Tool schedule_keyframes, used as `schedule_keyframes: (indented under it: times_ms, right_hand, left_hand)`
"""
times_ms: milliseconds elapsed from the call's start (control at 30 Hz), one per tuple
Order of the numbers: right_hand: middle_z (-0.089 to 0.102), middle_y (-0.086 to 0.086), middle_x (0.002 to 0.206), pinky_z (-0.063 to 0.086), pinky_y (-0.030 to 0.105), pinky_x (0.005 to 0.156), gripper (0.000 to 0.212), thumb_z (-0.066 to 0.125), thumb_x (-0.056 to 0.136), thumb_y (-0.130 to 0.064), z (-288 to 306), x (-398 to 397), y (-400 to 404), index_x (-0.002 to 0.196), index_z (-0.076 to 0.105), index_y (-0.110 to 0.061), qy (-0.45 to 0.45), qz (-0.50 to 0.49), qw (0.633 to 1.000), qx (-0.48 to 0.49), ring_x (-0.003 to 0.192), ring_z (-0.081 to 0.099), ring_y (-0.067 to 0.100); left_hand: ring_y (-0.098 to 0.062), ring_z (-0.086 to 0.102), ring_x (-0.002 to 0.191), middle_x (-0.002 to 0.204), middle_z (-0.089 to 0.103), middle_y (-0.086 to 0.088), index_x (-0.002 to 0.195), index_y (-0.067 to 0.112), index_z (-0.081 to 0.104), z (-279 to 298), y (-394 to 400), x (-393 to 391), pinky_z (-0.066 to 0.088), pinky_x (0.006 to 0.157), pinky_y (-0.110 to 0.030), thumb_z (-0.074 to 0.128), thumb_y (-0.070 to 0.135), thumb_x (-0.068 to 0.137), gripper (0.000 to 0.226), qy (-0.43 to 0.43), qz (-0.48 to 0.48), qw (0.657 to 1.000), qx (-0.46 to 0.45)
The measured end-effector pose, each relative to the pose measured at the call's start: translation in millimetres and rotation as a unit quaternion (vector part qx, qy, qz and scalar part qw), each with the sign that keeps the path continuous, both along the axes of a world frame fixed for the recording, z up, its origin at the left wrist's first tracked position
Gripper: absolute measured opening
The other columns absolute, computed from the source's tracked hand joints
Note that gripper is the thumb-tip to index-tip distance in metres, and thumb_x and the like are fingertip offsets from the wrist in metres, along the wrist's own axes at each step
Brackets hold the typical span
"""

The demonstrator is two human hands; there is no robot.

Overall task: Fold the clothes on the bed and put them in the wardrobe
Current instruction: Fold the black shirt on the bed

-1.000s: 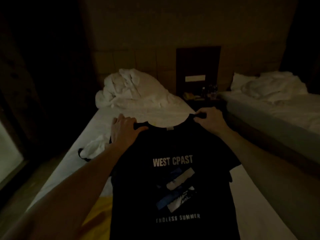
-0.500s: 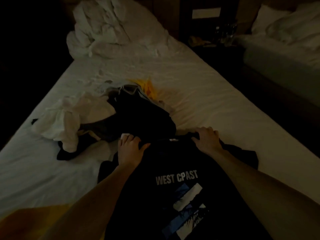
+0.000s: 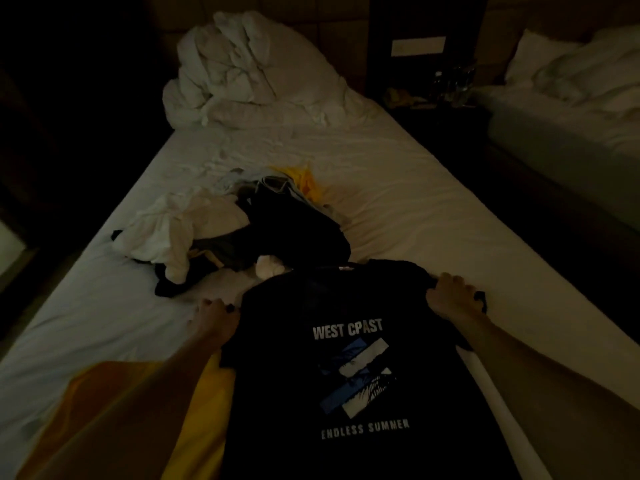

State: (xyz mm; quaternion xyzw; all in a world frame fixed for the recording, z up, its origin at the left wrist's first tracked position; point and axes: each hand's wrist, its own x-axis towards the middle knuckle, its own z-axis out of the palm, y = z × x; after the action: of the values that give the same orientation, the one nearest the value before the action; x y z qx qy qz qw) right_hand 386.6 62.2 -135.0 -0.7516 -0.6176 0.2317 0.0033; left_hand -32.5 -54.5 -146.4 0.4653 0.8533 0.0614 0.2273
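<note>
1. The right hand point(image 3: 450, 299) pinches the black T-shirt point(image 3: 346, 368) at its two o'clock shoulder; the left hand point(image 3: 214, 320) holds the ten o'clock sleeve edge.
2. The shirt lies face-up on the bed point(image 3: 433, 209), at six o'clock.
3. Risk: uneven tugging could bunch it onto the clothes pile point(image 3: 242, 233) at twelve o'clock.
4. Print: "WEST CPAST", "ENDLESS SUMMER".

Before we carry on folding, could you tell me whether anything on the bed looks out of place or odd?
The black T-shirt lies print-up over a yellow garment, so they overlap. Beyond it, an unfolded pile of clothes sits mid-bed, and the white duvet is bunched at the head. No visible damage or spills.
</note>
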Motion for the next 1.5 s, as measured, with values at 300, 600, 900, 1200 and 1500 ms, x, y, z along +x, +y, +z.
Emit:
schedule_keyframes:
  times_ms: [300,600,900,1200,1500]
  right_hand:
    - [0.041,0.015,0.131,0.032,0.051,0.097,0.023,0.045,0.098,-0.032,16.2,33.7,-22.3,0.113,0.046,-0.014,-0.04,-0.007,0.999,-0.003,0.124,0.034,0.038]
    - [0.059,0.012,0.105,0.048,0.036,0.069,0.024,0.056,0.095,-0.036,40.7,40.5,-24.3,0.108,0.05,-0.017,0.104,0.088,0.984,0.111,0.083,0.056,0.028]
    - [0.065,0.004,0.101,0.054,0.026,0.059,0.044,0.084,0.074,-0.015,66.8,7.3,-31.4,0.113,0.062,-0.016,0.465,-0.063,0.883,0.009,0.085,0.065,0.015]
    - [0.058,0.011,0.117,0.061,0.038,0.075,0.075,0.081,0.078,-0.013,55.8,-100.9,-48.3,0.14,0.04,-0.008,0.541,-0.049,0.83,-0.123,0.098,0.064,0.024]
    - [0.054,0.012,0.131,0.045,0.027,0.089,0.051,0.063,0.088,-0.018,26.1,-50.4,-151.5,0.136,0.048,-0.009,0.225,0.053,0.973,-0.013,0.117,0.054,0.027]
  left_hand:
    - [-0.024,0.06,0.091,0.097,0.063,-0.006,0.105,0.011,0.058,46.1,-21.3,-2.7,0.049,0.082,-0.039,0.068,0.027,0.09,0.024,-0.167,0.037,0.962,0.215]
    - [-0.026,0.061,0.09,0.096,0.06,-0.004,0.101,0.012,0.055,112.3,26.3,86.0,0.049,0.068,-0.034,0.079,0.03,0.077,0.038,-0.12,0.003,0.976,0.181]
    - [-0.023,0.064,0.063,0.09,0.066,-0.011,0.108,0.008,0.061,92.2,31.4,146.9,0.058,0.058,-0.039,0.06,0.022,0.095,0.019,-0.316,0.069,0.914,0.243]
    - [-0.019,0.062,0.083,0.077,0.061,0.001,0.08,0.021,0.059,38.4,-19.1,97.0,0.046,0.071,-0.03,0.065,0.021,0.085,0.008,0.025,-0.204,0.976,0.076]
    - [-0.028,0.057,0.115,0.127,0.056,-0.008,0.128,0.016,0.051,44.9,-104.8,121.2,0.046,0.088,-0.036,0.053,0.037,0.091,0.042,0.162,-0.241,0.956,-0.032]
